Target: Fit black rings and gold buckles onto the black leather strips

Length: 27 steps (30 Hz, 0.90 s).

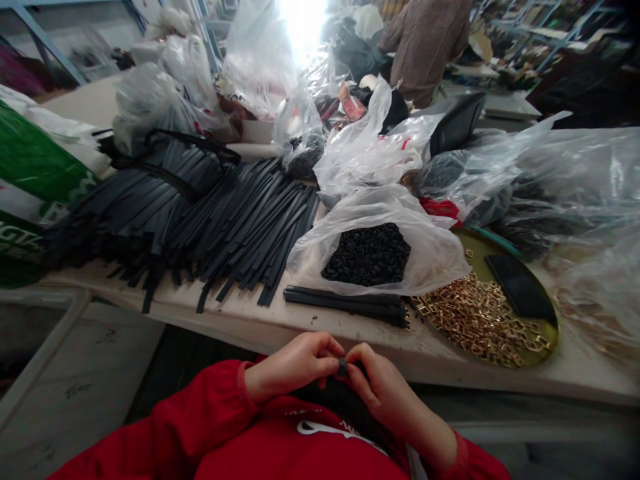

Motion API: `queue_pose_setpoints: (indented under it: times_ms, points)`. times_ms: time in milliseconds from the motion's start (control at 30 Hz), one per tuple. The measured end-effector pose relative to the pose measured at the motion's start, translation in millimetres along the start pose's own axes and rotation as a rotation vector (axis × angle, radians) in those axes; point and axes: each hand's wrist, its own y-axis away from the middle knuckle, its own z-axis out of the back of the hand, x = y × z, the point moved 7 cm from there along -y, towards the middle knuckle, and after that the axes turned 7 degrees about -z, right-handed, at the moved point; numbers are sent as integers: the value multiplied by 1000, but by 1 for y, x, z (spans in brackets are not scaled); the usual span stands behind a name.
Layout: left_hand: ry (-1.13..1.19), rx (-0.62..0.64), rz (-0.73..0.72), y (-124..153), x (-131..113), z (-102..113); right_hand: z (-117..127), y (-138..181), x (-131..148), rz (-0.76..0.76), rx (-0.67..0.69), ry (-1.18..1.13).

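Left hand and right hand, each grip pinched tight, share 1 small black loop at 6 o'clock, held close, likely for fingertip control.

Heap of black straps, gold buckles, dark phone, clear plastic bags

Black straps, gold buckles (shiny), red sleeves, green bag

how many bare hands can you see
2: left hand and right hand, bottom centre, pinching one small black piece. The person behind the table shows no hands.
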Motion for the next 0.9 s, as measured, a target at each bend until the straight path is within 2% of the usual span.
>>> queue_pose_setpoints:
  times_ms: [100, 267, 467, 600, 767, 900]
  points:
    - [-98, -11, -4, 4, -3, 4, -1, 0, -4, -11, -23, -60]
    - [-219, 118, -17, 14, -9, 2, -3, 3, -5, 3, -96, 13]
    - [-316, 70, -53, 14, -9, -4, -8, 10, 4, 68, -134, 86]
    - [-422, 118, -141, 15, -16, -11, -10, 18, 9, 144, -155, 98]
    - [-532, 144, -173, 21, -24, -16, -10, 27, 9, 142, -212, 68]
    - [-637, 117, -283, 6, -33, -21, -3, 25, 6, 154, -263, 25]
